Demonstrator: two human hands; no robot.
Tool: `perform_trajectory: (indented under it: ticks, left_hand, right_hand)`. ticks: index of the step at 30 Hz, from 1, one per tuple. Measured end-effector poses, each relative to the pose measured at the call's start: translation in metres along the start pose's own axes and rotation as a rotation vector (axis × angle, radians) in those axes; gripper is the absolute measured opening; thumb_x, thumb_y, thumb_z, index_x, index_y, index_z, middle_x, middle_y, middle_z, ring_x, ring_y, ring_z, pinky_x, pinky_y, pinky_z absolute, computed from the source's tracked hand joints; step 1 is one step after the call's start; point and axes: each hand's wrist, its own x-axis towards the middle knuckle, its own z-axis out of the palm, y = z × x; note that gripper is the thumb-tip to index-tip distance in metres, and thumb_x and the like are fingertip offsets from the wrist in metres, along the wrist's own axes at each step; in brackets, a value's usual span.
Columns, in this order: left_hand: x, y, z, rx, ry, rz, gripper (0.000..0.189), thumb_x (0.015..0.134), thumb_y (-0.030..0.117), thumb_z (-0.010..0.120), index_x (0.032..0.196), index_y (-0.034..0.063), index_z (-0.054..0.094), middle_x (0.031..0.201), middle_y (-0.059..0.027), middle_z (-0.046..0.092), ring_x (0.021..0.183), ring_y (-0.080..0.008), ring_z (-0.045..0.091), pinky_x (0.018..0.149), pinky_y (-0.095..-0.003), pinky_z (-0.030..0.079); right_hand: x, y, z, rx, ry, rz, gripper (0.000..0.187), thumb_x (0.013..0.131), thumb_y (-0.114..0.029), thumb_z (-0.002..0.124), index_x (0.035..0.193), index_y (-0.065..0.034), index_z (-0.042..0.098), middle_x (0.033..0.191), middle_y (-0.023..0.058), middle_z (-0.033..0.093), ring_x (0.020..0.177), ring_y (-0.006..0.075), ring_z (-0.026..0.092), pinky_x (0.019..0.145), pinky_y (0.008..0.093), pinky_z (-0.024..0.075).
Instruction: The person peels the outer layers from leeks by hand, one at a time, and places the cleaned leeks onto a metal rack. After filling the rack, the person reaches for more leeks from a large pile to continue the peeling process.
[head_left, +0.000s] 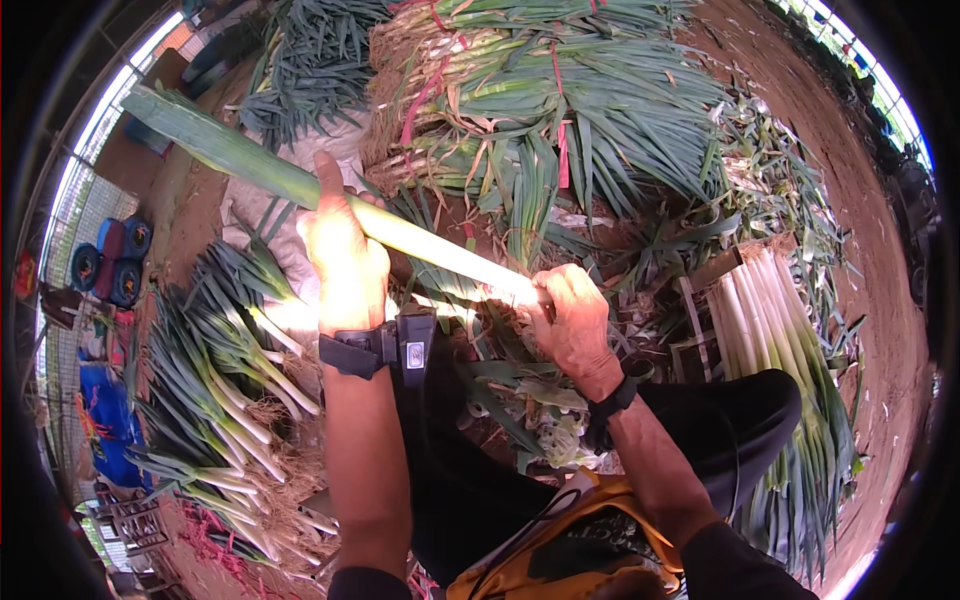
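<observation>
A large leek lies slantwise across both hands, its cut green top at the upper left and its pale root end at the right. My left hand grips it around the middle of the stalk, thumb on top. My right hand pinches the root end between thumb and fingers; the very tip is partly hidden. To the right, a row of cleaned leeks rests with white ends up against a wooden piece. Loose leeks with roots are spread at the left, beside my left forearm.
Bundles of leeks tied with red straps are piled ahead, with more leek greens at their left. Stripped leaves are heaped at the right, and trimmings lie between my knees. Blue and red rolls stand by the mesh wall.
</observation>
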Motion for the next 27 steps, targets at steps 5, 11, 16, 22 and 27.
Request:
perform_trajectory:
  ticks: [5,11,16,22,27]
  left_hand:
    - [0.000,-0.002,0.002,0.041,0.129,-0.128,0.063,0.082,0.054,0.074,0.104,-0.0006,0.050,0.081,-0.0090,0.048,0.068,-0.0229,0.056,0.064,-0.0371,0.052]
    - [0.002,-0.008,0.000,0.049,0.050,-0.215,0.067,0.081,0.055,0.074,0.109,-0.0005,0.050,0.087,-0.0090,0.049,0.067,-0.0218,0.055,0.064,-0.0366,0.052]
    - [-0.004,-0.006,0.004,0.017,0.080,-0.231,0.063,0.082,0.051,0.076,0.108,0.0002,0.051,0.086,-0.0076,0.049,0.066,-0.0201,0.054,0.060,-0.0348,0.050]
    - [-0.001,0.001,0.007,-0.036,0.096,-0.175,0.049,0.083,0.040,0.078,0.103,0.0029,0.052,0.081,-0.0048,0.049,0.066,-0.0168,0.052,0.058,-0.0306,0.047]
    - [-0.004,-0.007,0.006,-0.139,0.004,-0.205,0.041,0.086,0.039,0.076,0.099,0.0066,0.056,0.082,-0.0030,0.051,0.069,-0.0158,0.052,0.067,-0.0307,0.047]
  right_hand:
    - [-0.008,0.009,0.003,-0.005,0.008,-0.037,0.025,0.071,-0.007,0.074,0.093,-0.0048,0.062,0.088,0.0114,0.058,0.084,0.0328,0.058,0.074,0.0411,0.0478]
    - [-0.014,0.016,0.004,-0.018,-0.059,-0.049,0.018,0.073,-0.004,0.070,0.089,-0.0042,0.060,0.083,0.0124,0.056,0.079,0.0341,0.057,0.072,0.0430,0.0466]
    - [-0.026,0.015,-0.008,0.033,-0.253,-0.086,0.016,0.074,-0.003,0.066,0.087,-0.0051,0.058,0.080,0.0133,0.054,0.078,0.0348,0.056,0.070,0.0437,0.0462]
    - [-0.102,0.047,-0.040,-0.055,-0.877,0.089,0.020,0.069,0.001,0.065,0.089,-0.0039,0.063,0.087,0.0173,0.063,0.086,0.0375,0.062,0.074,0.0444,0.0495]
    - [-0.054,0.000,-0.065,0.156,-0.376,-0.015,0.044,0.069,-0.004,0.071,0.113,-0.0046,0.063,0.106,0.0166,0.062,0.099,0.0365,0.060,0.086,0.0459,0.0483]
